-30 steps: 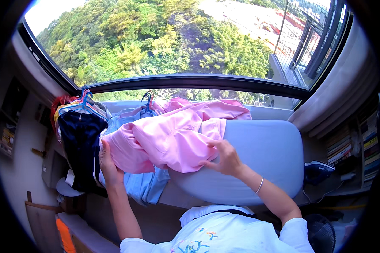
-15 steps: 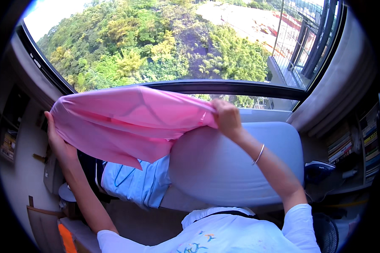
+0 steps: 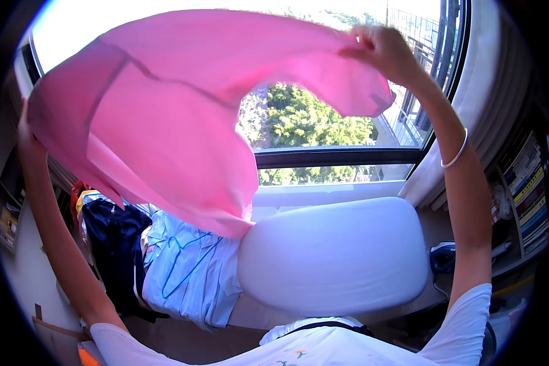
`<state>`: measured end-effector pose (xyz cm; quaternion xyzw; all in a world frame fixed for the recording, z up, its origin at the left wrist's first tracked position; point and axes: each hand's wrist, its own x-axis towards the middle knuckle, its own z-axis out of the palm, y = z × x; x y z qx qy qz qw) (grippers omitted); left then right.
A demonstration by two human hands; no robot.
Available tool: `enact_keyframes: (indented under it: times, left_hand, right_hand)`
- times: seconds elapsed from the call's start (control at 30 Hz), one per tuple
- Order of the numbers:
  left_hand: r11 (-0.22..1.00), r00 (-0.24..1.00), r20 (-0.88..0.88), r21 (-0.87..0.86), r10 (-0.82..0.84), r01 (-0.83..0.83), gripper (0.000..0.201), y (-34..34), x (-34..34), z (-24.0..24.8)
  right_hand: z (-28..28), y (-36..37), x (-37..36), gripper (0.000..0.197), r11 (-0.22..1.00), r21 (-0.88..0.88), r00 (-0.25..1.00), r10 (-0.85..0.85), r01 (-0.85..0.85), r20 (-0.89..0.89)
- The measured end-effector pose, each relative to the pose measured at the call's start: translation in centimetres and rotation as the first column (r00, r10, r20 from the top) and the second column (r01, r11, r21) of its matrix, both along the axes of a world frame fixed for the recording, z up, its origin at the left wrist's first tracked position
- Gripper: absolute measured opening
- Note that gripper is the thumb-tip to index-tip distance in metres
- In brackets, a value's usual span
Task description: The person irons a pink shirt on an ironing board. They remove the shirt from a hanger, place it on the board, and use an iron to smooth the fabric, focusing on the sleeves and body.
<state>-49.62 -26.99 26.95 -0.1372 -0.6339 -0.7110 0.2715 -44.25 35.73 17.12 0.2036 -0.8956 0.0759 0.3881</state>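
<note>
We hold a pink shirt up in the air, spread between our two raised hands, which are well apart. Our left hand is at its left edge, with the fingers hidden by the cloth, so we cannot tell how tightly they grip. Our right hand pinches the cloth near its far right end, leaving a loose flap hanging just below the fingers. Between the hands the shirt sags in a broad fold, blurred in places, in front of the window. Its lowest corner comes close to the left end of the ironing board, which is below our right hand; we cannot tell if they touch. Below and to the right of our left hand lie a dark navy garment and, beside it, a light blue shirt with a blue hanger on top. An iron sits below our right hand, just beyond the board's right end.
</note>
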Motion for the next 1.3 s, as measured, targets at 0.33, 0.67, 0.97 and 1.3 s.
enact_keyframes:
  times: [0.33,0.67,0.97,1.3]
  left_hand:
    - [0.927,0.883,0.329,-0.053,-0.335,0.372,0.034,4.2,0.2,-12.8]
    - [0.971,0.899,0.369,0.051,-0.237,0.234,0.043,6.3,8.7,-23.5]
    - [0.939,0.77,0.588,0.343,-0.248,0.04,0.045,-5.0,17.1,-36.6]
    - [0.892,0.77,0.622,0.416,-0.14,-0.175,0.061,-9.3,18.0,-37.8]
  right_hand:
    - [-7.6,6.2,5.0,0.028,0.953,-0.208,0.903,-0.119,0.22,0.413]
    - [-11.6,4.3,17.9,0.009,0.973,-0.082,0.976,-0.216,0.214,-0.012]
    - [-29.0,-3.9,30.2,0.034,0.883,-0.267,0.403,0.099,0.387,0.91]
    - [-30.4,1.8,30.5,0.025,0.58,-0.408,0.636,-0.261,0.705,0.726]
